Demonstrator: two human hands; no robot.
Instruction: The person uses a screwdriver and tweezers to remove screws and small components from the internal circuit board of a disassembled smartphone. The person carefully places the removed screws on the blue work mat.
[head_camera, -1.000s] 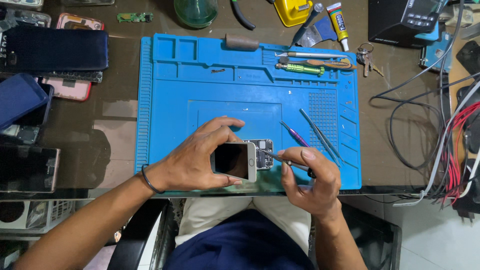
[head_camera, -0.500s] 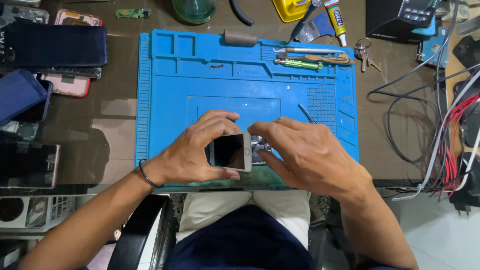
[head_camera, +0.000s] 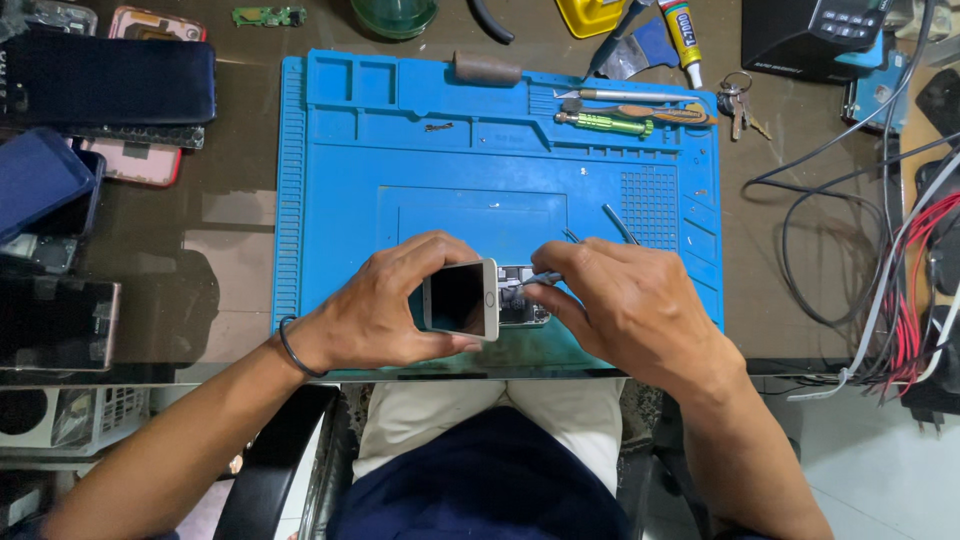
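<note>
The left hand (head_camera: 375, 310) grips the phone (head_camera: 462, 299) at the mat's (head_camera: 340, 200) near edge, the right hand (head_camera: 625, 305) just right of it pinching a tool (head_camera: 540, 279).

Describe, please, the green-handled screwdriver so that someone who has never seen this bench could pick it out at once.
Start at the big blue rubber work mat in the middle of the dark table. Along its top right edge lies a row of slim tools; the green-handled screwdriver is the nearest of them, lying sideways. Its bright green grip sets it apart from the silver metal tool and the brown-handled tool beside it.
</note>
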